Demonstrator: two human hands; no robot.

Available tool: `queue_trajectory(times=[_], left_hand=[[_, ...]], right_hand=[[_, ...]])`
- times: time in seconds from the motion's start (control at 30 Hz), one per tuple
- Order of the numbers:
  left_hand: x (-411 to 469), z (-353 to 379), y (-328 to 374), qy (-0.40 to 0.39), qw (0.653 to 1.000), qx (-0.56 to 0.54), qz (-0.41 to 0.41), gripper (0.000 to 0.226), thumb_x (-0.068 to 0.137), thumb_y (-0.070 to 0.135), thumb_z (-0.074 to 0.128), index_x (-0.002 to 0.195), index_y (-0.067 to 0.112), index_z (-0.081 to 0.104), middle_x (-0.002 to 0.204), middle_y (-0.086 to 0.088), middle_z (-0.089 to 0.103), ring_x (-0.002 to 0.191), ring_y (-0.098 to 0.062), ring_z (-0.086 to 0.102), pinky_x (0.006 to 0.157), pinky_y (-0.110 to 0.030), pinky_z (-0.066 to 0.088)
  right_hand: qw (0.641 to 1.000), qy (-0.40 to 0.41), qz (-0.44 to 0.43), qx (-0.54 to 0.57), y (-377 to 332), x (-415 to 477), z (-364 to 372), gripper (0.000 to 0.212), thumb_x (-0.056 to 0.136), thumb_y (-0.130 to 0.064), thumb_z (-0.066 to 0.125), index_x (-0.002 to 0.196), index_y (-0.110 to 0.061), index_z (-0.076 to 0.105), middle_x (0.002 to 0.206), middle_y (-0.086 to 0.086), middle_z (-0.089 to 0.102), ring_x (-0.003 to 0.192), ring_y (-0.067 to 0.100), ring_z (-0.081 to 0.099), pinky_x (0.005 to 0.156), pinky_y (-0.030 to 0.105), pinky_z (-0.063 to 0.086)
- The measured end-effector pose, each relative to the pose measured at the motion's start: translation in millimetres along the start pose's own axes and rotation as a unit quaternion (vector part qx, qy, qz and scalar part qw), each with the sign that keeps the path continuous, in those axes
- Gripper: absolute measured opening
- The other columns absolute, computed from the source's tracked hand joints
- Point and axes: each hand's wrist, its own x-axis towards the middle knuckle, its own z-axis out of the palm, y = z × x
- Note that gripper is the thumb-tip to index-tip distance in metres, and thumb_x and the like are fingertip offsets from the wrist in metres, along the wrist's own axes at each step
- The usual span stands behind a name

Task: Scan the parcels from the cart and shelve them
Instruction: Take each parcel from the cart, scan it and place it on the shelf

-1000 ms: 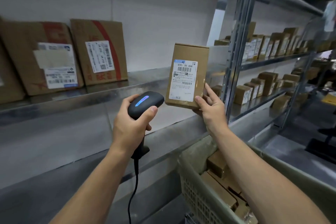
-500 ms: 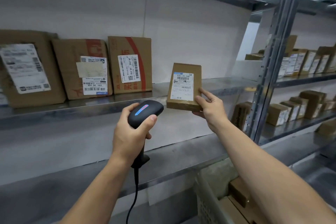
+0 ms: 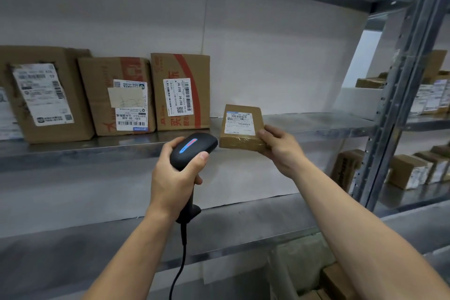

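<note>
Nearest, at the lower right of the frame, the cart [image 3: 300, 264] held brown boxes. Just below centre, the left hand [image 3: 171, 178] had its fingers wrapped round the black scanner [image 3: 193, 150], thumb on its head. Right of it, the right hand [image 3: 280, 151] pinched the small labelled parcel [image 3: 241, 129] by its lower right corner, over the middle shelf [image 3: 316, 122]. Farther back at left, three labelled cartons [image 3: 117, 95] stood against the wall.

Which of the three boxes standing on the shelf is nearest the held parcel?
The rightmost box, with a red curved stripe and a sideways J4-J10 label. The other two stand further left of the parcel in the right hand.
</note>
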Motion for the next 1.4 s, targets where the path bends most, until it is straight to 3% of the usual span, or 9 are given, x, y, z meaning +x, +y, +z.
queue_trajectory(times=[0.1, 0.23, 0.37, 0.47, 0.57, 0.67, 0.87, 1.17, 1.4], left_hand=[[2.1, 7.6, -2.0, 0.007, 1.0, 0.001, -0.001, 0.062, 0.062, 0.057, 0.076, 0.117, 0.035, 0.059, 0.089, -0.007, 0.072, 0.057, -0.024, 0.065, 0.066, -0.039, 0.055], [5.9, 15.7, -4.1, 0.015, 1.0, 0.001, 0.002, 0.062, 0.062, 0.056, 0.076, 0.118, 0.035, 0.06, 0.088, -0.006, 0.073, 0.058, -0.024, 0.065, 0.064, -0.037, 0.053], [11.0, 21.9, -5.7, 0.022, 1.0, -0.001, 0.005, 0.068, 0.062, 0.055, 0.077, 0.122, 0.03, 0.06, 0.09, -0.008, 0.073, 0.057, -0.024, 0.065, 0.062, -0.035, 0.053], [14.2, 21.6, -7.4, 0.024, 1.0, 0.007, 0.006, 0.068, 0.062, 0.055, 0.078, 0.122, 0.028, 0.06, 0.092, -0.008, 0.073, 0.058, -0.024, 0.066, 0.062, -0.036, 0.055], [17.1, 18.0, -9.4, 0.029, 0.999, 0.017, 0.006, 0.066, 0.063, 0.056, 0.077, 0.122, 0.03, 0.06, 0.092, -0.007, 0.073, 0.058, -0.026, 0.067, 0.063, -0.037, 0.055], [20.1, 13.4, -10.4, 0.039, 0.999, 0.023, 0.01, 0.066, 0.063, 0.056, 0.076, 0.122, 0.03, 0.061, 0.089, -0.006, 0.074, 0.058, -0.024, 0.067, 0.062, -0.033, 0.054], [24.6, 6.0, -12.4, 0.039, 0.999, 0.023, 0.012, 0.066, 0.063, 0.057, 0.076, 0.122, 0.03, 0.061, 0.093, -0.009, 0.073, 0.059, -0.024, 0.067, 0.061, -0.032, 0.054], [28.3, 2.6, -17.9, 0.016, 1.0, 0.007, 0.004, 0.068, 0.062, 0.056, 0.077, 0.122, 0.029, 0.061, 0.093, -0.01, 0.073, 0.058, -0.024, 0.066, 0.061, -0.034, 0.055], [25.3, 0.1, -25.5, -0.025, 1.0, 0.001, -0.015, 0.062, 0.063, 0.056, 0.077, 0.118, 0.035, 0.061, 0.095, -0.008, 0.073, 0.059, -0.025, 0.067, 0.063, -0.037, 0.056]], right_hand=[[0.999, -0.021, -0.019, -0.033, 6.2, 8.1, -7.9, 0.027, 0.096, -0.007, 0.064, 0.123, -0.006, 0.06, 0.096, -0.007, 0.072, 0.096, 0.015, 0.064, 0.091, 0.024, 0.053], [0.991, -0.015, -0.054, -0.124, 10.5, 14.3, -11.8, 0.058, 0.092, -0.007, 0.071, 0.145, -0.009, 0.048, 0.11, -0.017, 0.065, 0.1, -0.003, 0.063, 0.104, 0.027, 0.047], [0.976, -0.004, -0.094, -0.198, 6.8, 24.1, -9.5, 0.045, 0.093, -0.008, 0.069, 0.136, -0.015, 0.058, 0.095, -0.024, 0.063, 0.09, -0.009, 0.062, 0.08, 0.006, 0.043], [0.951, 0.002, -0.123, -0.283, 2.6, 28.0, -5.1, 0.044, 0.093, -0.016, 0.07, 0.137, -0.016, 0.061, 0.097, -0.029, 0.061, 0.104, 0.006, 0.06, 0.086, 0.015, 0.04], [0.932, -0.002, -0.117, -0.345, 1.9, 37.9, -2.0, 0.053, 0.094, -0.027, 0.069, 0.144, -0.02, 0.054, 0.132, -0.011, 0.064, 0.124, 0.01, 0.055, 0.1, 0.024, 0.04], [0.911, -0.009, -0.108, -0.399, 2.0, 48.9, -3.1, 0.056, 0.095, -0.035, 0.067, 0.147, -0.025, 0.05, 0.143, -0.004, 0.058, 0.137, 0.018, 0.048, 0.112, 0.039, 0.038], [0.908, -0.027, -0.099, -0.406, 0.1, 56.1, -5.6, 0.056, 0.097, -0.032, 0.064, 0.15, -0.022, 0.047, 0.144, -0.002, 0.057, 0.134, 0.018, 0.049, 0.103, 0.029, 0.037], [0.909, 0.03, -0.106, -0.402, 6.0, 45.6, 5.9, 0.055, 0.098, -0.035, 0.063, 0.149, -0.02, 0.048, 0.141, 0.004, 0.059, 0.128, 0.02, 0.055, 0.102, 0.031, 0.041], [0.913, 0.059, -0.128, -0.382, 15.6, 16.9, 1.5, 0.057, 0.098, -0.036, 0.063, 0.149, -0.018, 0.046, 0.146, 0.0, 0.055, 0.134, 0.015, 0.049, 0.1, 0.021, 0.035]])
